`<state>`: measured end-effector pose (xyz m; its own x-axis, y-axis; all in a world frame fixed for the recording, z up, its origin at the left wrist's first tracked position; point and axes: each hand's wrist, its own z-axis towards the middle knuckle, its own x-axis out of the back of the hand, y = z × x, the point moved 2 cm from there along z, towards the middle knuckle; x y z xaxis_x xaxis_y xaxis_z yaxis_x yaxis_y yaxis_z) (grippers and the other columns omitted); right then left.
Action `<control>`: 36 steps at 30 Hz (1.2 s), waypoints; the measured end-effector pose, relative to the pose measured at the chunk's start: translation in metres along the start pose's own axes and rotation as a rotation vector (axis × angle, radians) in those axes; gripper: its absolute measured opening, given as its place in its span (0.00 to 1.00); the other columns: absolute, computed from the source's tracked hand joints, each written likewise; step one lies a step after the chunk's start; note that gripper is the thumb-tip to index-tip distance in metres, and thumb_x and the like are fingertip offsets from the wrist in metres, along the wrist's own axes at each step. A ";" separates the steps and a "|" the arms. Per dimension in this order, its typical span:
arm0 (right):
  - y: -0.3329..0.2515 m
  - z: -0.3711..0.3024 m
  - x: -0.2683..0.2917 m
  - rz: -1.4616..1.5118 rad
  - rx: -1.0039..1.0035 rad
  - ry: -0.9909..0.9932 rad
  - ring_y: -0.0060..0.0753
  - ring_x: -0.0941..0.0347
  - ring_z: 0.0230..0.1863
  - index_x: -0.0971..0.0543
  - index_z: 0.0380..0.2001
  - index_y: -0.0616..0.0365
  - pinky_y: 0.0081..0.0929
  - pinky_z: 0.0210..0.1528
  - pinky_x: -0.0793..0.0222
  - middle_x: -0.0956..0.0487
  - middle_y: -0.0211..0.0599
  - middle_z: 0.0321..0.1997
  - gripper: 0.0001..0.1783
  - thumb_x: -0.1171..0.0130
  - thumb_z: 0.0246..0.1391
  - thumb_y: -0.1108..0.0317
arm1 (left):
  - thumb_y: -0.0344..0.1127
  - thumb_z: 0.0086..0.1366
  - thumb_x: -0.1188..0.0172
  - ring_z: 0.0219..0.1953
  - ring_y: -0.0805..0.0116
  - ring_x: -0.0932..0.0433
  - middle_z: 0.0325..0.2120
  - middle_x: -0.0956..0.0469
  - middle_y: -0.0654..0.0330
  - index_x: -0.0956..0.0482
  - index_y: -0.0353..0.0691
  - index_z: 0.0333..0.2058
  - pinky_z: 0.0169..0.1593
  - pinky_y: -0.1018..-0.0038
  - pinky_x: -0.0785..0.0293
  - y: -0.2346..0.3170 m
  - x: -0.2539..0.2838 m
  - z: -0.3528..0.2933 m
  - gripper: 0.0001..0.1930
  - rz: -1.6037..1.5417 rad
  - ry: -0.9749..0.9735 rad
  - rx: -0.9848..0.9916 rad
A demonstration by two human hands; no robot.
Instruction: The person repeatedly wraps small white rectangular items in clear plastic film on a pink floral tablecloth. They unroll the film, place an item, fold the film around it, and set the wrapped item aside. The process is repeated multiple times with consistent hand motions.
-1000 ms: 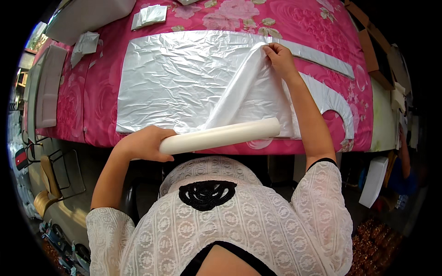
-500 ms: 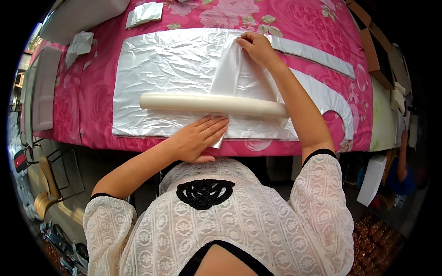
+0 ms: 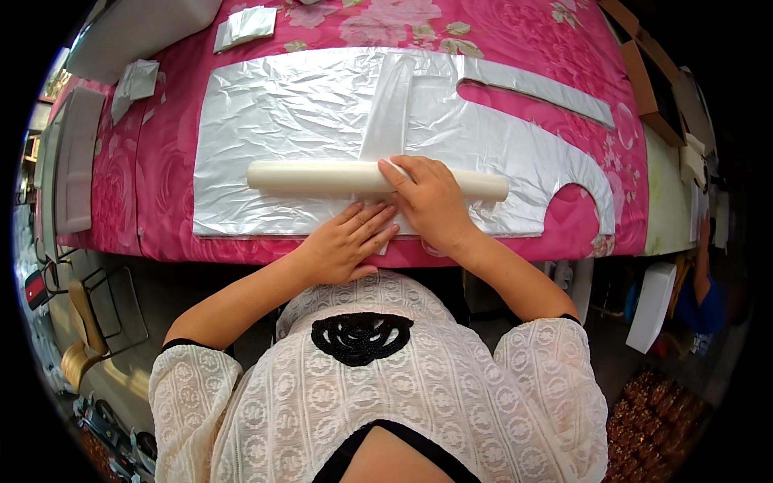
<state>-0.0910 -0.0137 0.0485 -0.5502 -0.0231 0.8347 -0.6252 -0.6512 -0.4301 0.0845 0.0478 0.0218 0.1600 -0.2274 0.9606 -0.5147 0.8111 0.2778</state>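
Over the pink floral cloth lies a stack of thin silvery-white plastic film, cut like an apron or a bag with handles. A smooth white tube rests across it from left to right. My right hand is over the tube's middle, its fingers bent across the tube. Beside it, my left hand lies flat on the film near the table's front edge, fingers stretched out. A narrow folded flap of film runs from under the tube toward the far edge.
Small folded film bundles sit at the far left, one bundle and another bundle. White boards stand along the left side. A cardboard box is at the right end. Another person's arm shows at the far right.
My right hand has left the film's far edge, where it pinched the flap, and come back onto the tube. The flap now lies flatter. My left hand stays in place.
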 end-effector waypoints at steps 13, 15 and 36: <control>0.043 -0.020 0.063 0.116 -0.184 -0.041 0.46 0.30 0.49 0.26 0.48 0.57 0.37 0.52 0.36 0.24 0.42 0.47 0.26 0.40 0.41 0.78 | 0.38 0.57 0.50 0.66 0.56 0.49 0.64 0.48 0.49 0.41 0.40 0.60 0.65 0.56 0.54 0.021 -0.024 -0.005 0.30 0.196 0.140 0.074; 0.023 -0.018 0.047 0.181 -0.054 -0.153 0.45 0.30 0.49 0.25 0.47 0.56 0.36 0.52 0.36 0.24 0.40 0.47 0.26 0.39 0.40 0.78 | 0.35 0.58 0.52 0.66 0.56 0.48 0.63 0.47 0.49 0.40 0.40 0.60 0.65 0.56 0.52 0.030 -0.023 -0.003 0.29 0.171 0.128 0.105; 0.019 0.017 0.002 0.348 0.193 -0.347 0.46 0.37 0.58 0.26 0.48 0.58 0.36 0.59 0.39 0.29 0.41 0.54 0.29 0.50 0.35 0.84 | 0.29 0.54 0.46 0.59 0.57 0.35 0.55 0.34 0.51 0.27 0.32 0.46 0.60 0.61 0.37 0.015 -0.007 -0.026 0.19 -0.176 0.280 -0.080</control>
<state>-0.0942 -0.0395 0.0475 -0.4711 -0.4909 0.7329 -0.3072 -0.6875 -0.6580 0.0979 0.0757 0.0192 0.4710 -0.2201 0.8543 -0.3931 0.8146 0.4266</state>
